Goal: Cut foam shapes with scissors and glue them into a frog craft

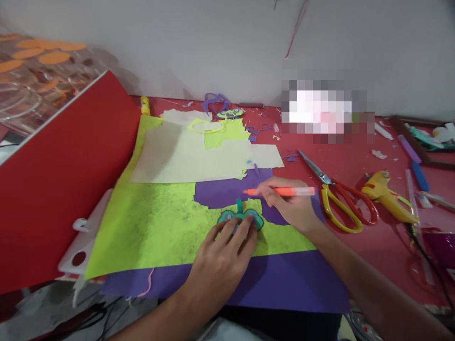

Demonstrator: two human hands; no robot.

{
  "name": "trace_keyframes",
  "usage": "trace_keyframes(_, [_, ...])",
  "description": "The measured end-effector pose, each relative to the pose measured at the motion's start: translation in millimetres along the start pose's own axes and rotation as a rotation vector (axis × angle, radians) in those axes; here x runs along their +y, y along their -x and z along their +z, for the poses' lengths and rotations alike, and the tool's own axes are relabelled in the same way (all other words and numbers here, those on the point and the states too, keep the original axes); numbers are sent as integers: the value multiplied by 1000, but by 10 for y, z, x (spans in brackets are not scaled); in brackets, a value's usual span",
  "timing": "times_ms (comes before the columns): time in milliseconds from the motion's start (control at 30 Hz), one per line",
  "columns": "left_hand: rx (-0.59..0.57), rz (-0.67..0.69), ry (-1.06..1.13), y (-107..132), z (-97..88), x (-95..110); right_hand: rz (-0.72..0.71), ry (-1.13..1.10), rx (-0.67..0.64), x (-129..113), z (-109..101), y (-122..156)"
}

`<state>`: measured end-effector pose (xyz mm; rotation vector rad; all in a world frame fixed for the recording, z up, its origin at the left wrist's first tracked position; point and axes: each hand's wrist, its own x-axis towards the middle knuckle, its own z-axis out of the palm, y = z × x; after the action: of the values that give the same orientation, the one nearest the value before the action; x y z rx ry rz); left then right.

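In the head view my left hand point(222, 253) lies with fingers stretched out over a teal-green cloud-like cut-out point(259, 222), its fingertips pressing it down. The cut-out has a small upright tab at its top and is partly hidden by the fingers. It rests on a lime-green sheet point(159, 227) with a torn or cut edge. My right hand point(287, 206) is closed around an orange marker point(284, 191). The marker lies nearly level, its orange tip pointing left above a purple sheet point(227, 189), apart from the cut-out.
Scissors point(330, 182) with red and yellow handles and a yellow glue gun point(387, 196) lie to the right. Pale paper sheets point(188, 156) and purple scraps are behind my hands. A red board point(71, 189) slants up on the left, beside a yellow glue stick point(145, 105).
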<state>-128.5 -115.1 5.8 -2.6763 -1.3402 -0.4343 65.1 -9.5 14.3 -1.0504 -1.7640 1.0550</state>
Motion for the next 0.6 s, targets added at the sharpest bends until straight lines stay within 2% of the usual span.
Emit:
trace_keyframes(133, [2,13,-26,-22,23,0,36,-110,-77,50,44,-16])
trace_keyframes(233, [-22,25,-37,-33,25,4,-19,-84,-151,105,53,-37])
trace_keyframes(333, [-31,28,-47,-29,21,9,-60,-59,-133,150,68,-41])
trace_keyframes(467, [-21,38,-44,-12,27,6,27,-5,-127,159,89,-24])
trace_keyframes(600, [-16,35,-29,-16,23,-10,72,43,-173,133,92,-23])
